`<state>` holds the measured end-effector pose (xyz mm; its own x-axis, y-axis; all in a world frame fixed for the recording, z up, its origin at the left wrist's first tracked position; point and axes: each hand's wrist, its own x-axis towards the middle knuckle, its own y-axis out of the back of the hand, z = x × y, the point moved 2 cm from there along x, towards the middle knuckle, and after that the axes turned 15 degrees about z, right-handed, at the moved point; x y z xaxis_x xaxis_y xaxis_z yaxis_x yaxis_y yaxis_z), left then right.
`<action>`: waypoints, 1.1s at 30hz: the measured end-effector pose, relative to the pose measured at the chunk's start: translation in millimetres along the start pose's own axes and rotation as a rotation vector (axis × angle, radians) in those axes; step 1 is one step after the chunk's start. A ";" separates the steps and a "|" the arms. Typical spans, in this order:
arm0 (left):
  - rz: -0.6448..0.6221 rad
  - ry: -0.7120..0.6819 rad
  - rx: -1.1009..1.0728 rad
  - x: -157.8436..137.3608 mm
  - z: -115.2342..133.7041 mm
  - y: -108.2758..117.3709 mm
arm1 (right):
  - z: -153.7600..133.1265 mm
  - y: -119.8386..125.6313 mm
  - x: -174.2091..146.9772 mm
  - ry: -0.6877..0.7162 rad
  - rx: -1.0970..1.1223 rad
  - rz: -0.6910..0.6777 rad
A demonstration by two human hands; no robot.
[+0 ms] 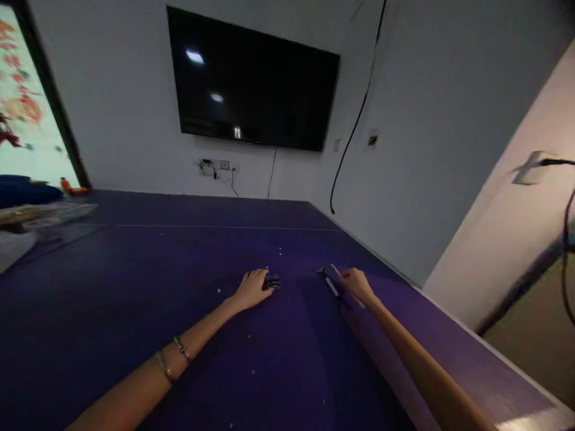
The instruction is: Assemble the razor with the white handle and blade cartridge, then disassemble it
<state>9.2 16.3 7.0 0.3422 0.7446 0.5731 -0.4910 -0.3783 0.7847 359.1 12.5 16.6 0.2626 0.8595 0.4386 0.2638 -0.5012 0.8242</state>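
Ahead, a television [256, 84] hangs above the purple tabletop [179, 257]; the left hand [253, 290] grips a dark object [273, 281], the right hand [357, 284] a pale stick [335, 270].

left arm [197, 336]: stretched far | left hand [251, 290]: fingers curled rightward | right arm [417, 356]: stretched far | right hand [356, 283]: fingers bent leftward

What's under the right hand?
A thin pale stick shows beyond the right hand at both ends; its middle, and anything else directly beneath the hand, is covered.
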 end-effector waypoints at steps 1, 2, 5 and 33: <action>-0.009 -0.019 -0.008 0.9 0.6 -1.2 | 0.9 -0.9 -0.7 -0.006 -0.005 0.001; -0.017 -0.033 -0.014 1.7 1.2 -2.5 | 1.7 -1.8 -1.3 -0.011 -0.009 0.003; -0.041 -0.057 -0.029 3.8 2.3 -6.1 | 3.1 -4.1 -2.4 -0.026 -0.018 0.009; 0.121 0.185 -0.357 10.7 2.0 1.9 | -18.4 17.4 -10.3 -0.024 0.023 0.067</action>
<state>13.5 22.5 15.1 0.1311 0.8048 0.5789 -0.7767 -0.2795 0.5645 343.9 -3.2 33.0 0.3025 0.8213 0.4837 0.2662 -0.5601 0.7845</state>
